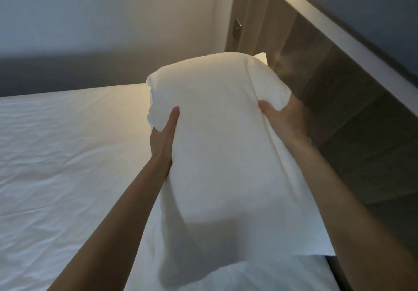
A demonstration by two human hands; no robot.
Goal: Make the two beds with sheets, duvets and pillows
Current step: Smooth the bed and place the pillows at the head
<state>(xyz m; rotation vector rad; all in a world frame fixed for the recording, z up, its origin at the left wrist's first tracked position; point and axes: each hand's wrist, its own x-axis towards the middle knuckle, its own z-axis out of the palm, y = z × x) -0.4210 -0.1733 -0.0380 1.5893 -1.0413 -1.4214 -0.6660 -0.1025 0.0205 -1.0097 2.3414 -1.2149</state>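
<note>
Just right of the right hand [280, 118], a dark wood-grain headboard panel [339, 109], slanting from high above the hands down toward the lower right; along its top edge, a pale ledge [316, 16], with a warm glow on the wood beneath; above and beyond both hands, at the panel's far end, a small dark switch plate [237, 29]; beyond the left hand [161, 139], a plain pale wall [113, 7], warmer in tone near the panel; lower on it, a dark band [67, 73]; over the ledge, grey-blue upper wall [373, 1].
</note>
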